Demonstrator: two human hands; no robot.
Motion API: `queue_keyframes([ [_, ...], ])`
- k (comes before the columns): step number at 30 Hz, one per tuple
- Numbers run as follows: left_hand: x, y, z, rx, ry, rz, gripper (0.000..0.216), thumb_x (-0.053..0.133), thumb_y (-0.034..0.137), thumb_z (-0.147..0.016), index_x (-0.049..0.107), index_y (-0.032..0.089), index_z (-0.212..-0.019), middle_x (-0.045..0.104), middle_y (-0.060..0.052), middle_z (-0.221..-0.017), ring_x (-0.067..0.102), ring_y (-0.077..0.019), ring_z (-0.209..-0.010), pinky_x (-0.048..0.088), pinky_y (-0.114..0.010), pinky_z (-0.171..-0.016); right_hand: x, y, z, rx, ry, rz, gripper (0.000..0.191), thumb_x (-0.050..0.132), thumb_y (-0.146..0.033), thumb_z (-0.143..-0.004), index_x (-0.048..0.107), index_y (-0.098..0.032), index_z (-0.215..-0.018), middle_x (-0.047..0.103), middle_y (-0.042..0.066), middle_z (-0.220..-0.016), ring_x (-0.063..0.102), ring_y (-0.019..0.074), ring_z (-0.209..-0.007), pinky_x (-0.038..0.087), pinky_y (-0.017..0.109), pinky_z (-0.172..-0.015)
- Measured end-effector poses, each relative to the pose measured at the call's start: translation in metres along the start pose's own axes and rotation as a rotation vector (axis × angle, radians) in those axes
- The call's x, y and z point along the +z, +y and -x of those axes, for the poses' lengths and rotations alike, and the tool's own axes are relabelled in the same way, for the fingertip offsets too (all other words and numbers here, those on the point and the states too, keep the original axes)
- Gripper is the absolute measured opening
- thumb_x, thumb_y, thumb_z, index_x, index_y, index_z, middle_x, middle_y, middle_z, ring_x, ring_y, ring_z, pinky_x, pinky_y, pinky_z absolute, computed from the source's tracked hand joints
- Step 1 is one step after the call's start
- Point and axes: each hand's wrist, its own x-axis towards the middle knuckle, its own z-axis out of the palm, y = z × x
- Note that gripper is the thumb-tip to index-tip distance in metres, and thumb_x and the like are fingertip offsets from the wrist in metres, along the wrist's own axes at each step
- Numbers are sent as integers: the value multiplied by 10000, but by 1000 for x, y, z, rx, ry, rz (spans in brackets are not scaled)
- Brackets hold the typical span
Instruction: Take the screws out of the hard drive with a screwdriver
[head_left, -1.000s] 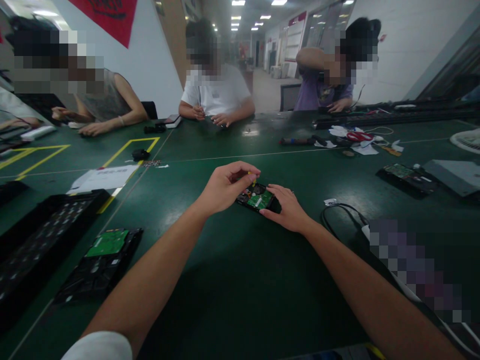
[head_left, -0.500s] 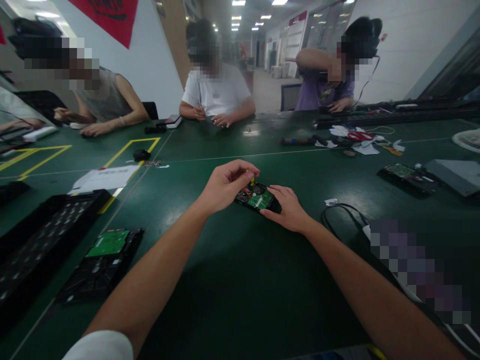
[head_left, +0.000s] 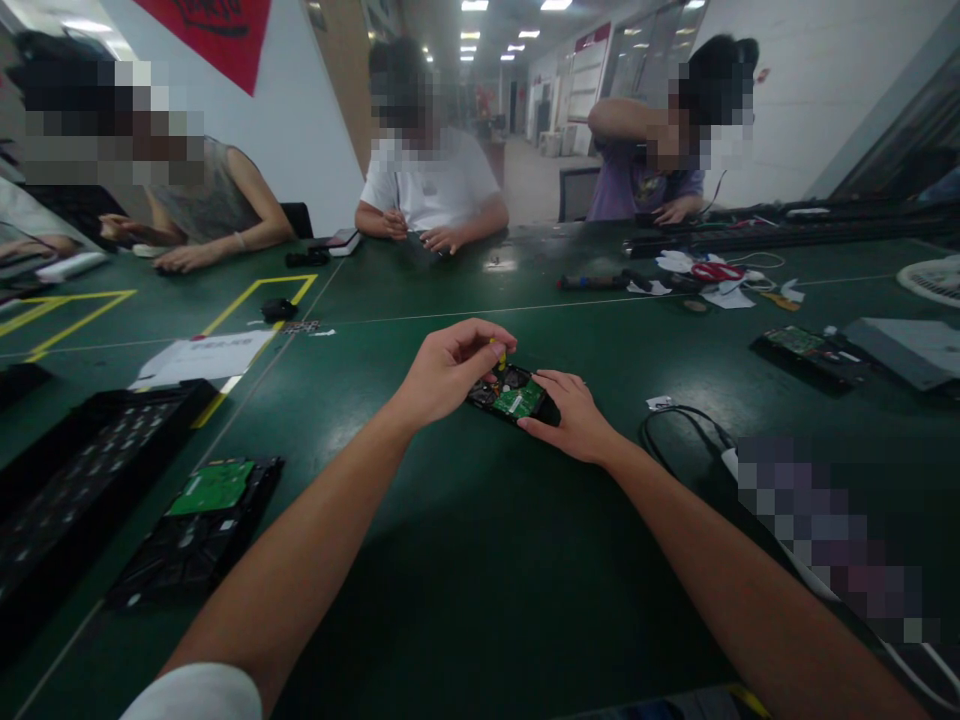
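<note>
A black hard drive (head_left: 519, 401) with a green circuit board facing up lies on the table in front of me. My left hand (head_left: 454, 368) is closed round a small yellow-handled screwdriver (head_left: 500, 352), held upright over the drive's left part. Its tip is hard to make out behind the fingers. My right hand (head_left: 571, 412) grips the drive's right end, with the thumb along the near edge and the fingers on the far side.
Another hard drive (head_left: 196, 525) lies at left beside a long black tray (head_left: 97, 480) and paper (head_left: 206, 358). At right are a drive (head_left: 806, 355), a grey box (head_left: 907, 350) and a cable (head_left: 679, 410). Several people sit across the green table (head_left: 465, 600).
Both hands keep almost the same pose on the screwdriver and drive. The whole view has shifted slightly.
</note>
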Motion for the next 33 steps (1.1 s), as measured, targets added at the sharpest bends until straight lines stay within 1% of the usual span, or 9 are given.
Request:
queue_keyframes([
  [5,1,-1,0,1,7,5,232,670,355,-969,745,177,-1097,751,-94,-1119,697,-177,-924,615,-271,-703,0,-1,-1,-2,6,-2,815,613,-729,-922,466,-269,-1579,512,143,-1562,429,403,-1443,356,640,-1165],
  [10,1,-3,0,11,5,23,224,670,354,-975,737,178,-1097,749,-94,-1118,696,-186,-959,615,-276,-711,-1,-1,-1,5,-8,-8,830,600,-747,-923,462,-265,-1584,502,142,-1572,415,406,-1452,350,644,-1169],
  [15,0,-2,-1,18,25,9,208,667,333,-972,737,167,-1075,753,-95,-1092,696,-182,-959,614,-298,-776,-1,-1,-1,7,-15,-25,841,599,-747,-925,440,-276,-1604,488,137,-1585,404,403,-1458,345,642,-1171],
  [23,2,-2,-1,-33,88,79,224,665,350,-954,718,166,-1071,734,-102,-1104,693,-198,-987,656,-313,-759,-4,-3,0,19,-26,-34,836,593,-746,-928,432,-290,-1611,487,129,-1590,402,408,-1458,348,652,-1170],
  [28,4,-2,-2,-71,112,127,239,690,358,-935,716,160,-1066,724,-93,-1085,690,-195,-1008,667,-330,-800,-4,-3,0,17,-22,-30,834,591,-753,-927,455,-272,-1595,496,135,-1582,417,401,-1452,349,635,-1176],
  [33,6,-2,-3,-98,149,148,287,725,395,-918,714,160,-1083,721,-80,-1057,691,-178,-979,668,-333,-815,-2,-2,-1,15,-12,-27,835,603,-755,-918,467,-268,-1583,496,138,-1581,417,396,-1456,352,630,-1177],
])
